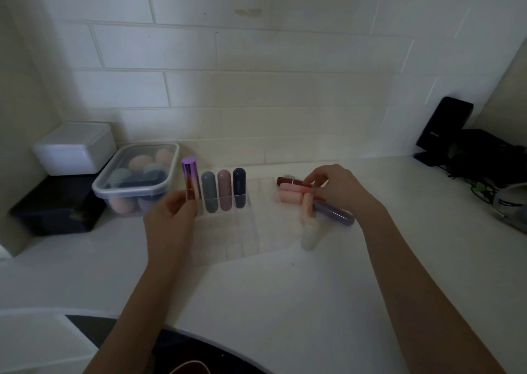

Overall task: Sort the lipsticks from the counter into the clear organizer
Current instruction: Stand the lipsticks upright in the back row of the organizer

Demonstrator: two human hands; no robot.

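Over on the far left a lidded tub of makeup sponges (136, 174) is sitting out of the way against the tiles, leaving the middle of the white counter (285, 294) free for sorting. The left hand (171, 217) is pinching the lower end of a purple metallic lipstick (191, 181), keeping it upright with its cap pointing up, seemingly so it can drop straight into a slot. It is hanging at the back left corner of the clear organizer (228, 225), just beside three capsule lipsticks (224, 189) already standing on end in the back row. Further right, the unsorted pile of lipsticks (296, 192) is lying flat on the counter, most with their long axes running left to right. The right hand (339, 188) is reaching into it, fingertips closing on a peach tube (307, 207) that is tilting steeply.
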